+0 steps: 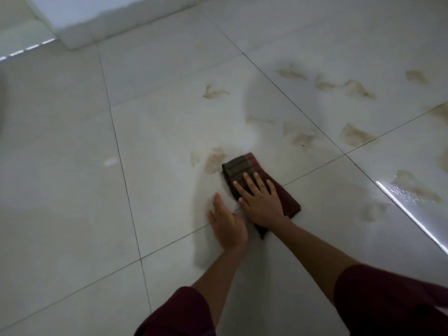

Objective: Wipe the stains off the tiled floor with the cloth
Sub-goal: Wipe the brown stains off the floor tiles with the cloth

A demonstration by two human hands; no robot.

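A dark maroon and green folded cloth (pixel 240 166) lies flat on the pale tiled floor (pixel 72 166). My right hand (pixel 260 202) presses down on it with straight, spread fingers. My left hand (pixel 228 226) rests flat on the bare tile just left of the cloth, fingers straight. A brown stain (pixel 214 160) sits right at the cloth's far left corner. Several more brown stains spread across the tiles beyond and to the right, such as one at the upper middle (pixel 213 92) and another at the right (pixel 356 135).
A white wall base (pixel 80 35) runs along the far left. A wet glossy streak (pixel 407 195) shines on the tiles at the right. Dark grout lines cross the floor. My maroon sleeves fill the bottom edge.
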